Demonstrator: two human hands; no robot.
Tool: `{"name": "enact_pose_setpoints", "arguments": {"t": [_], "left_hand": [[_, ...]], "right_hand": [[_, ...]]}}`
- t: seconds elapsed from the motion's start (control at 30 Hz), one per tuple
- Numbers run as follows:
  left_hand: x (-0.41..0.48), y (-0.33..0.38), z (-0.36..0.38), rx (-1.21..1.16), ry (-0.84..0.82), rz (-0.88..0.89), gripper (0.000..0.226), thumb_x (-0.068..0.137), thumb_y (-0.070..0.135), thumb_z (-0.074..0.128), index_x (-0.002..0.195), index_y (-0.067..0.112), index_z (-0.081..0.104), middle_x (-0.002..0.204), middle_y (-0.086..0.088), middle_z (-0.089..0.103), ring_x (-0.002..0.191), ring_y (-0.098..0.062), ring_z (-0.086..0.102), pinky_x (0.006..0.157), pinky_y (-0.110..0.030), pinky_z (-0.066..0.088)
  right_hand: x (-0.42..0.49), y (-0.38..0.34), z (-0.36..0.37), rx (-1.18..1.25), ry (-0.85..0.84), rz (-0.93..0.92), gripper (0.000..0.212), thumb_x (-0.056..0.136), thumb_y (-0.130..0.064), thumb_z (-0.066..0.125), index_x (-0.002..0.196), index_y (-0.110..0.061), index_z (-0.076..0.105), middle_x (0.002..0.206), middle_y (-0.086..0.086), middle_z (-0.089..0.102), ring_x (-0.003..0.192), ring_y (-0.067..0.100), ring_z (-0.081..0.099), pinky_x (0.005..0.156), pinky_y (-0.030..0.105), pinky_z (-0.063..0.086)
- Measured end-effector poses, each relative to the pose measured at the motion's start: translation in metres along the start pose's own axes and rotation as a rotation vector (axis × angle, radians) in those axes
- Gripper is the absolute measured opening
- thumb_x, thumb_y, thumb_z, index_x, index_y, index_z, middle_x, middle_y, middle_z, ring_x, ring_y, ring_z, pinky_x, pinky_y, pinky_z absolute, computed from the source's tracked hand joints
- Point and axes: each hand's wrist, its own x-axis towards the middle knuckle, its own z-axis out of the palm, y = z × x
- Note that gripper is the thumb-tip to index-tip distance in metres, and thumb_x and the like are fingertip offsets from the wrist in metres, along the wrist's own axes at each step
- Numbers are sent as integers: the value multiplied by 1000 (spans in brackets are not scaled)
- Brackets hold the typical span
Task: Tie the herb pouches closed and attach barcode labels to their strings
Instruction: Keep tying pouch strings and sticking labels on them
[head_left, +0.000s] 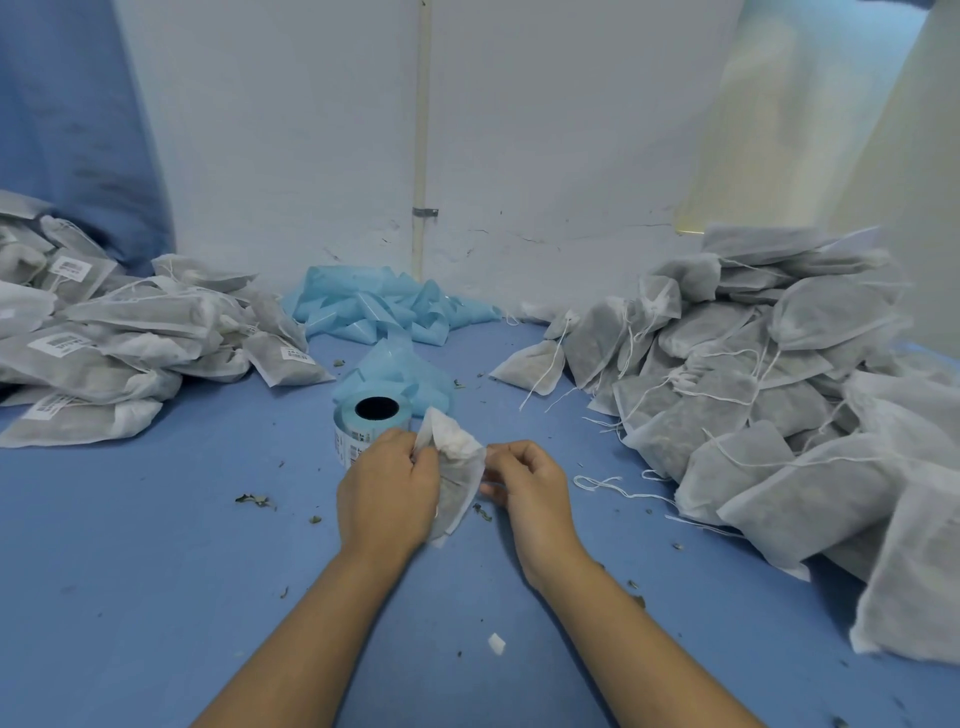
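A white mesh herb pouch (457, 483) stands upright between my two hands above the blue table. My left hand (387, 491) grips its left side near the gathered top. My right hand (524, 488) has curled fingers that pinch at the pouch's right edge, where its string seems to be. Just behind the hands stands a roll of barcode labels (363, 423) on blue backing, its hollow core facing up.
A heap of labelled pouches (119, 338) lies at the left. A larger heap of unlabelled pouches (769, 395) with loose strings fills the right. Crumpled blue backing strip (384, 306) is piled at the wall. Herb crumbs and a small white scrap (496, 643) dot the blue table (156, 545).
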Motion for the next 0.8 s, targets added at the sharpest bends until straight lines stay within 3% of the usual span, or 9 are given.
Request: {"name": "enact_pose_setpoints", "arguments": {"t": [0.1, 0.2, 0.33, 0.4, 0.47, 0.6, 0.67, 0.73, 0.8], "left_hand": [[0, -1, 1, -68, -43, 9, 38, 92, 21, 46, 56, 23, 37, 67, 5, 46, 66, -19, 45, 56, -32, 27], [-2, 3, -1, -404, -169, 79, 23, 88, 21, 47, 70, 29, 58, 80, 12, 61, 76, -6, 55, 66, -25, 41], [-6, 11, -5, -721, -317, 84, 40, 81, 0, 48, 66, 33, 63, 70, 20, 63, 69, 6, 54, 66, -9, 40], [-8, 15, -5, -761, -375, 82, 31, 70, 5, 46, 70, 28, 66, 70, 18, 64, 69, 4, 56, 65, -9, 42], [-11, 19, -4, -772, -401, 88, 27, 66, 8, 44, 72, 22, 67, 71, 17, 65, 70, 2, 57, 66, -10, 43], [-11, 19, -3, -775, -386, 65, 27, 78, 3, 48, 74, 25, 65, 72, 18, 64, 71, 2, 57, 67, -10, 43], [-8, 15, -1, -803, -367, -8, 23, 80, -5, 49, 74, 10, 66, 74, 9, 63, 72, -5, 56, 69, -17, 43], [-6, 13, -2, -840, -376, -99, 14, 70, 5, 51, 74, -8, 57, 73, -6, 56, 72, -13, 51, 66, -23, 40], [-5, 12, -2, -869, -396, -144, 14, 60, 11, 49, 64, 0, 56, 67, -5, 53, 67, -12, 50, 59, -18, 40]], "right_hand": [[0, -1, -1, 13, 6, 9, 4, 86, -1, 58, 83, -3, 59, 86, 12, 65, 65, 14, 63, 65, 23, 53], [2, -3, -2, 69, 60, 41, 4, 89, -2, 56, 87, -5, 58, 87, 14, 60, 71, 19, 57, 64, 24, 50], [6, -9, -5, 143, 47, 147, 23, 93, -9, 56, 116, -9, 52, 106, 13, 62, 85, 18, 60, 79, 27, 51], [6, -12, -7, 241, 9, 180, 31, 92, -5, 57, 119, -16, 47, 108, 11, 64, 95, 24, 63, 90, 37, 51], [6, -11, -8, 313, 12, 168, 34, 91, 1, 57, 117, -18, 48, 102, 9, 67, 95, 27, 66, 90, 42, 52], [6, -10, -8, 370, 89, 96, 40, 89, 7, 55, 118, -19, 50, 95, 10, 67, 80, 21, 65, 82, 36, 52], [6, -10, -8, 380, 105, 49, 40, 90, 7, 55, 120, -18, 48, 94, 12, 67, 77, 18, 64, 82, 32, 52], [6, -8, -10, 169, 161, -37, 37, 90, 0, 60, 118, -21, 47, 105, 9, 66, 83, 14, 63, 80, 24, 51], [5, -5, -13, -163, 241, -200, 37, 89, -9, 64, 117, -24, 46, 118, -2, 58, 97, 8, 59, 76, 11, 45]]}}
